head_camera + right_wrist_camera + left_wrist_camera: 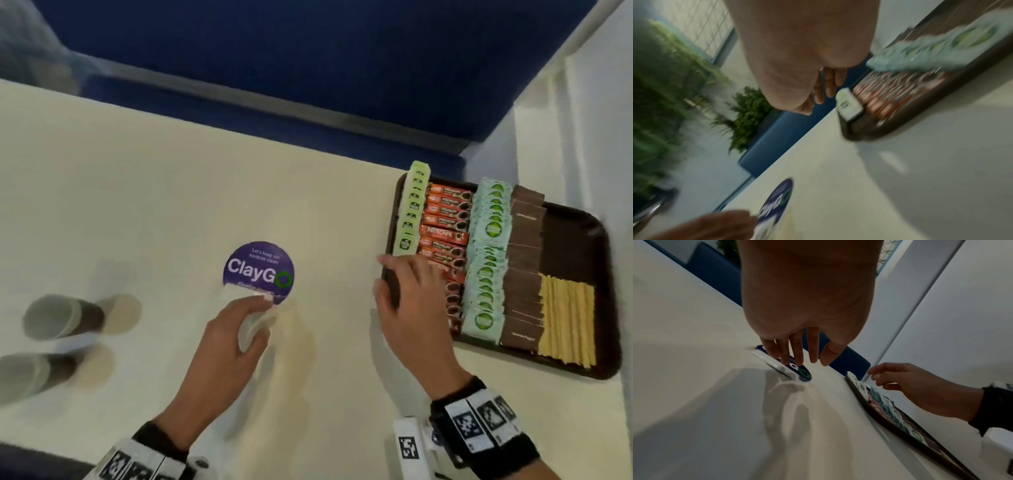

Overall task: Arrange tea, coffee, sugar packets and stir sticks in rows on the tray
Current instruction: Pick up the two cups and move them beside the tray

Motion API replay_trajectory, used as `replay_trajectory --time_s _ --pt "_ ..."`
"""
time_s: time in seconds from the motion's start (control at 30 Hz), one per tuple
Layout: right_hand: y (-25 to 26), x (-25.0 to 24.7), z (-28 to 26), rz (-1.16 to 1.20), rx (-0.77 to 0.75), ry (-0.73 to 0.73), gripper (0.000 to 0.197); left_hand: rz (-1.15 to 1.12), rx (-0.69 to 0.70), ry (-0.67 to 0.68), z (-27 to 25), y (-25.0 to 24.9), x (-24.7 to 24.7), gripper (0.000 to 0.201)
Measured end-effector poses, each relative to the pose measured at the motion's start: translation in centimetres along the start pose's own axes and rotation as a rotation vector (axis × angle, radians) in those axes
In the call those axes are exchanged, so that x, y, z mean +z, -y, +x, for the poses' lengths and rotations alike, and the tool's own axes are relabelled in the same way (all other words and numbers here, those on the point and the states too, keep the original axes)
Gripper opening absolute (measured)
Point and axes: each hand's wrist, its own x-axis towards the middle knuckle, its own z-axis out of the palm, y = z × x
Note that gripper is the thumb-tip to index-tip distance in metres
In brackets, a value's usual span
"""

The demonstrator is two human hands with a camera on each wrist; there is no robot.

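A brown tray [577, 246] sits at the table's right end. It holds rows of light green tea packets [411, 212], orange coffee sachets [445, 226], mint green packets [489, 257], brown packets [524, 267] and wooden stir sticks [567, 318]. My right hand [400, 274] hovers over the tray's near left corner with fingers loosely spread, holding nothing; it is blurred in the right wrist view [822, 97]. My left hand [260, 315] pinches a small stack of white packets [251, 327] at the lower edge of the purple sticker [258, 267]; its fingers [795, 356] reach down onto them.
Two stacks of paper cups [61, 320] [27, 373] lie on their sides at the table's left. A blue bench [308, 68] runs along the far table edge. A white wall [582, 102] stands just right of the tray.
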Motion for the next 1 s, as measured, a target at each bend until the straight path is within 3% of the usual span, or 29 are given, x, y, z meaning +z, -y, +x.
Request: replay_trajectory --time_s 0.13,0.23,0.33,0.5,0.63,0.77,0.87,1.0 --pt "5.9 4.4 -1.3 0.193 -0.092 0.228 0.029 -0.010 0.006 -0.050 -2.5 2.5 -1.8 0.035" --pt "9.6 7.2 -2.2 0.229 -0.137 0.364 0.013 -0.029 -0.039 -0.128 -4.2 4.0 -3.1 0.029" --pt "13.1 9.9 -2.7 0.203 -0.250 0.491 0.007 -0.149 -0.190 -0.233 -6.2 5.7 -4.7 0.026" --pt "19.6 13.2 -2.4 0.224 -0.429 0.609 0.016 -0.277 -0.435 -0.211 -10.3 8.6 -7.5 0.015" --pt "24.8 15.7 -1.4 0.252 -0.487 0.634 0.051 -0.131 -0.572 -0.379 -13.6 11.8 -9.7 0.031" --pt "28.4 17.5 -0.2 0.233 -0.539 0.637 0.081 -0.191 -0.649 -0.631 -14.6 13.9 -11.6 0.054" --pt "29.7 18.6 0.3 0.203 -0.576 0.657 0.092 -0.240 -0.602 -0.785 -13.9 14.8 -12.8 0.081" --pt "30.3 19.7 0.9 0.181 -0.596 0.711 0.099 -0.227 -0.480 -0.814 -12.1 15.1 -14.2 0.108"
